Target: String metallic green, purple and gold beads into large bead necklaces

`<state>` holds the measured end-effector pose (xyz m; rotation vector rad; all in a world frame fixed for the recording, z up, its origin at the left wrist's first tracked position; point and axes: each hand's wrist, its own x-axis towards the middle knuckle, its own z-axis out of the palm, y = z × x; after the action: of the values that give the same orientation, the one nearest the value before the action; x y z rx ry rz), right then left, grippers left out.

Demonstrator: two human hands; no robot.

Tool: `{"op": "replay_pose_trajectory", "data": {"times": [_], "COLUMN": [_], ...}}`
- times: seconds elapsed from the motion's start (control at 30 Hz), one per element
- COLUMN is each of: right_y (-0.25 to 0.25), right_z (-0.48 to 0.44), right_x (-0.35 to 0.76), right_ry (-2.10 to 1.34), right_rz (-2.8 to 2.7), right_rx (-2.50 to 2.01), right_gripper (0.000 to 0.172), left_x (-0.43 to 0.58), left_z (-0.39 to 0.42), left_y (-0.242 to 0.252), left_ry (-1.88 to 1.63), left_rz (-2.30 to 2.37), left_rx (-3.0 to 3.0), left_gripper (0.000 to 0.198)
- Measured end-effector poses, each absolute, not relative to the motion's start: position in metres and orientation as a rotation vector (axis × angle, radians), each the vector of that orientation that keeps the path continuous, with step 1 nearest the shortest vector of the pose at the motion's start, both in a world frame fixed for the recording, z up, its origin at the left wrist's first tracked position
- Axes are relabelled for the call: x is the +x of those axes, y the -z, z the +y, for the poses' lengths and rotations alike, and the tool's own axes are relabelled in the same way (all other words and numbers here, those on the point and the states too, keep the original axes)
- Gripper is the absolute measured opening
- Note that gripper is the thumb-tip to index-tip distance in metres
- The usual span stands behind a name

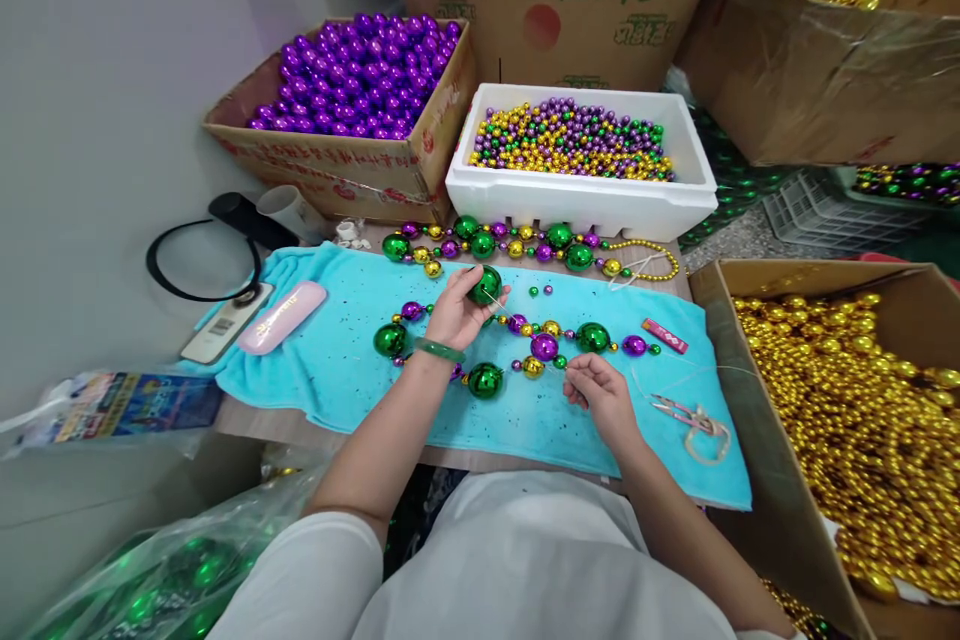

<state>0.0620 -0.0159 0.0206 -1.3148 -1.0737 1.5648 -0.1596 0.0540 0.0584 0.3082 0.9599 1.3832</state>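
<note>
My left hand [457, 312] is wrapped around a large shiny green ball bead [487, 286], and a thin pale string runs from the bead toward the lower right. Pinched fingers of my right hand [598, 388] meet at a small green bead [560, 362] on the right part of the strand; whether they grip the bead or its string is hard to see. Between the hands lies a bead strand [544, 348] of purple, gold and green balls on a turquoise towel [360, 300]. Two small loose beads [534, 291] rest beyond it.
Scissors [690, 418] and a pink packet [664, 335] lie at right. Behind is a finished-looking bead garland [482, 244], then a white foam box [585, 205] of small beads. Cartons hold purple beads [367, 70] and gold beads [877, 430]. A pink case [282, 318] and phone [225, 325] lie left.
</note>
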Motion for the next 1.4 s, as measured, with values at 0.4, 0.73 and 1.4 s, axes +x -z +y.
{"op": "replay_pose_trajectory", "data": {"times": [0.4,0.73,1.4], "right_y": [-0.025,-0.023,-0.009], "right_z": [-0.02,-0.021,-0.019], "right_x": [0.064,0.067,0.075], "right_ry": [-1.529,-1.53,-1.544], "right_rz": [-1.107,-1.074,-1.015], "right_rx": [-1.321,-1.328,-1.283], "right_gripper": [0.022,0.02,0.024], "left_x": [-0.147,-0.143,-0.092], "left_z": [0.051,0.051,0.024], "left_y": [-0.059,-0.056,-0.044], "left_ry": [-1.589,-1.616,-1.711], "left_rz": [0.962,1.012,1.289], "left_rx": [0.26,0.313,1.107], "left_gripper": [0.046,0.046,0.091]}}
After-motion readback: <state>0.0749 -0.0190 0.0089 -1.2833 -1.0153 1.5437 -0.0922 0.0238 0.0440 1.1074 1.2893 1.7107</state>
